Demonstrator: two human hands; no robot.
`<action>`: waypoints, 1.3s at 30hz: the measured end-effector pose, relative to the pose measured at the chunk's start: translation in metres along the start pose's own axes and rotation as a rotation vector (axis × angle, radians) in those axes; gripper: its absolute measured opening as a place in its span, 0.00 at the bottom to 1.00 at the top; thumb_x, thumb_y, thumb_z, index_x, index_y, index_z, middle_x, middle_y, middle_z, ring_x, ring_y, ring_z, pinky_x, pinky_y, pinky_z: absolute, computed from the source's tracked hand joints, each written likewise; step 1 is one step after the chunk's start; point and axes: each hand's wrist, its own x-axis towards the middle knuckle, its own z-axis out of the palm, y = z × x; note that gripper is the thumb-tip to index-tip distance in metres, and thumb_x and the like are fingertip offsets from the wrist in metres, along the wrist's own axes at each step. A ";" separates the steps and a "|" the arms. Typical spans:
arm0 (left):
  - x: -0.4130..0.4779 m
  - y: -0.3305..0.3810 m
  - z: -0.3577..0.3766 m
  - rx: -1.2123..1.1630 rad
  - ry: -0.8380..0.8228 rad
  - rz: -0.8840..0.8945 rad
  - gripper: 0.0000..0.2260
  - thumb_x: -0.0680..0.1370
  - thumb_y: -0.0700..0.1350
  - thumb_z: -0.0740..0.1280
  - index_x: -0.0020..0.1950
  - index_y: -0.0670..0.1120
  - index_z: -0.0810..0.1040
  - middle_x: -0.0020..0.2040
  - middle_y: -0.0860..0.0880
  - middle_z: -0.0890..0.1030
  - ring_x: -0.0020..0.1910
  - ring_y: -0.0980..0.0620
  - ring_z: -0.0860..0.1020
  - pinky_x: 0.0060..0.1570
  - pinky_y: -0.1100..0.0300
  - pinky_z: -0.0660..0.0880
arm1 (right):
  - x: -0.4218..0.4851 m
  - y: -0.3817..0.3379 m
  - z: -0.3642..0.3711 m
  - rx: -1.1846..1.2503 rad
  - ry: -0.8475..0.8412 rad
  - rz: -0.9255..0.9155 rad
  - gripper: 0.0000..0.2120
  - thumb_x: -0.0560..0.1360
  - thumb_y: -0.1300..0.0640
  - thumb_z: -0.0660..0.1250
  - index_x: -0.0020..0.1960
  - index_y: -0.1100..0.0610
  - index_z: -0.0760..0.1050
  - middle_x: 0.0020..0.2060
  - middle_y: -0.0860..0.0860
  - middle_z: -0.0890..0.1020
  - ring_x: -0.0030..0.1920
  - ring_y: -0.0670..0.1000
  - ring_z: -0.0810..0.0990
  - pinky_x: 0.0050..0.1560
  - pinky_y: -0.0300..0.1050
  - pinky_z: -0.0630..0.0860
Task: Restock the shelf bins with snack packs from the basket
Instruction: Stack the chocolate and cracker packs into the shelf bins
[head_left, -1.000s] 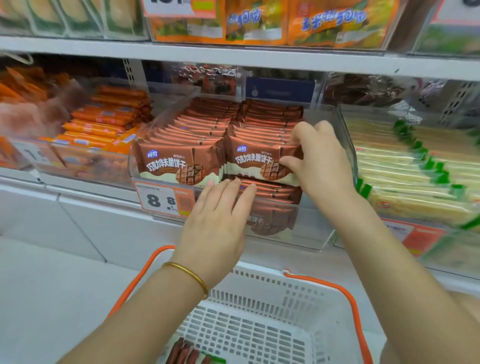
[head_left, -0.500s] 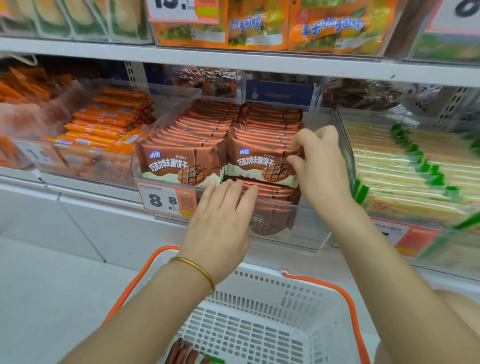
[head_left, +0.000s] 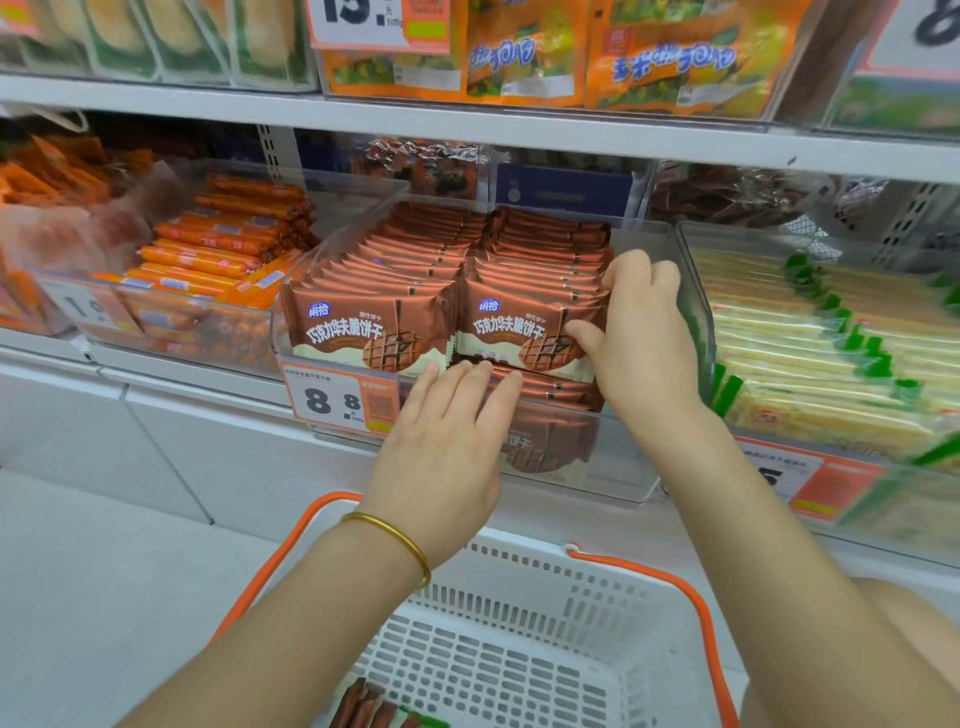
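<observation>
A clear shelf bin (head_left: 631, 467) holds two rows of brown chocolate biscuit packs (head_left: 363, 332), standing upright over packs lying flat. My right hand (head_left: 641, 332) grips the right edge of the front packs in the right-hand row (head_left: 514, 332), thumb on the front face and fingers curled behind. My left hand (head_left: 447, 441) lies with straight fingers on the bin's front rim, fingertips touching the flat packs beneath. Below, the white basket (head_left: 524, 597) with orange handles holds a few brown packs (head_left: 363, 709) at its bottom edge.
Left of the bin sits a clear bin of orange sausage sticks (head_left: 208, 249); to the right a bin of yellow and green packs (head_left: 831, 358). An orange price tag (head_left: 340, 400) hangs on the bin's front. Another shelf (head_left: 467, 130) with orange bags runs above.
My right hand has shifted slightly along the right-hand row, still gripping the front packs. My left hand stays on the bin's front.
</observation>
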 end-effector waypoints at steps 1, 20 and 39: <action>0.000 0.000 -0.002 -0.008 -0.003 -0.001 0.31 0.64 0.38 0.74 0.67 0.40 0.72 0.61 0.39 0.76 0.62 0.39 0.74 0.65 0.41 0.65 | -0.001 0.000 -0.002 -0.023 0.001 0.000 0.20 0.75 0.56 0.70 0.60 0.58 0.63 0.57 0.56 0.67 0.43 0.55 0.72 0.39 0.46 0.64; -0.167 -0.059 -0.027 0.263 -0.654 -0.088 0.32 0.58 0.47 0.80 0.60 0.43 0.79 0.60 0.37 0.77 0.58 0.38 0.77 0.56 0.47 0.75 | -0.159 -0.032 0.114 -0.044 -0.501 -0.719 0.10 0.72 0.66 0.66 0.53 0.59 0.74 0.48 0.56 0.75 0.45 0.59 0.76 0.28 0.48 0.70; -0.231 -0.101 0.013 0.178 -1.109 -0.167 0.29 0.82 0.50 0.55 0.77 0.47 0.42 0.77 0.41 0.39 0.76 0.41 0.42 0.74 0.48 0.48 | -0.292 -0.055 0.326 -0.537 -1.071 -0.802 0.26 0.73 0.65 0.66 0.70 0.56 0.64 0.64 0.56 0.65 0.61 0.56 0.69 0.46 0.47 0.70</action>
